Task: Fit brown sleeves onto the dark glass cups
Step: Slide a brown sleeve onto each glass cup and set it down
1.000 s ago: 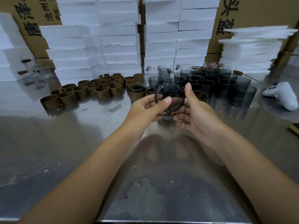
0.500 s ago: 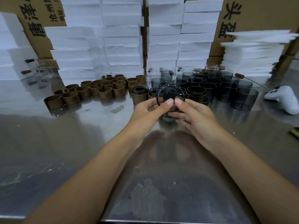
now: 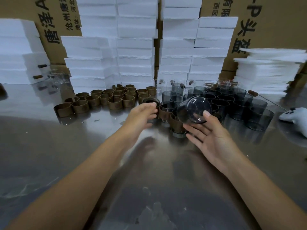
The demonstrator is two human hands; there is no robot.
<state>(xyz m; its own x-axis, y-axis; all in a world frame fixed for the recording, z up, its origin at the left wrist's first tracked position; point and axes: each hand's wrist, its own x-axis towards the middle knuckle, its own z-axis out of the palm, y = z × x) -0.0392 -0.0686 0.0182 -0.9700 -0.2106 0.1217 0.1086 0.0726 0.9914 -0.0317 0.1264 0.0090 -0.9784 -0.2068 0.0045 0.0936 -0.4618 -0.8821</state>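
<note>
One cup [image 3: 193,110], tilted, gripped by right hand [image 3: 211,140]; left hand [image 3: 142,113] blurred at rim of sleeve [image 3: 150,101], grip unclear

Dim, glary tabletop [image 3: 49,146], wide-angle edge warping

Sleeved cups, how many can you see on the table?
3 sleeved cups: one by the left hand, one just right of it, one nearer, below the held cup in the right hand. More may be hidden behind that cup.

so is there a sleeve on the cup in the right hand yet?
No, the dark glass cup in the right hand is bare, no brown around it.
</note>
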